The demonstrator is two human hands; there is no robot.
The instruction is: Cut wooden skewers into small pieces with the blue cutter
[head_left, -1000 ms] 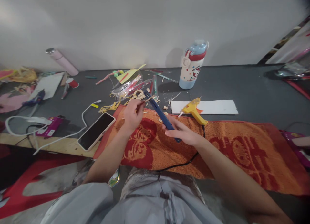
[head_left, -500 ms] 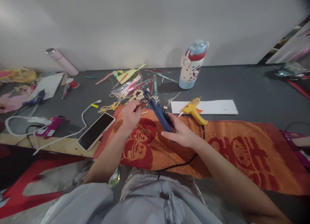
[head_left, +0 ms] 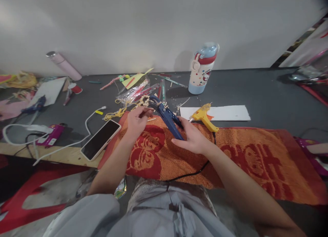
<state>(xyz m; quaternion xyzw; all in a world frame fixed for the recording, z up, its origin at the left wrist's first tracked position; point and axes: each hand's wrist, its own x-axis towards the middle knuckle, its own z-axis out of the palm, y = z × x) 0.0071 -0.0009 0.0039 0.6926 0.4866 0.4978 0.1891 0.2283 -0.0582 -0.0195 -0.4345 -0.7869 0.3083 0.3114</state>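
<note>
My right hand [head_left: 191, 137] has its fingers round the handles of a blue two-handled, plier-like tool [head_left: 169, 121], with the thumb stretched out along the near side. The tool slants up and to the left, its head over small pale wooden bits. Left of that head, my left hand [head_left: 137, 120] is closed in a pinch. Whatever its fingertips hold is too small to make out. Under both hands lies an orange and red towel [head_left: 170, 161]. A thin pale stick [head_left: 151, 119] rests by the left fingertips, and a pale beaded loop [head_left: 143, 101] is just beyond.
A yellow glue gun [head_left: 205, 118] lies across a white strip [head_left: 230, 113] on the right. Behind stands a drink bottle [head_left: 202, 71]. Left are a phone [head_left: 101, 140], a white cable [head_left: 88, 122], yellow cord [head_left: 115, 113] and plastic packets [head_left: 135, 91]. A pink flask [head_left: 65, 66] leans against the wall.
My left hand has shifted slightly left and down, away from the tool's head. The tool has tilted a little, its head moving left, and its handles look a bit further apart.
</note>
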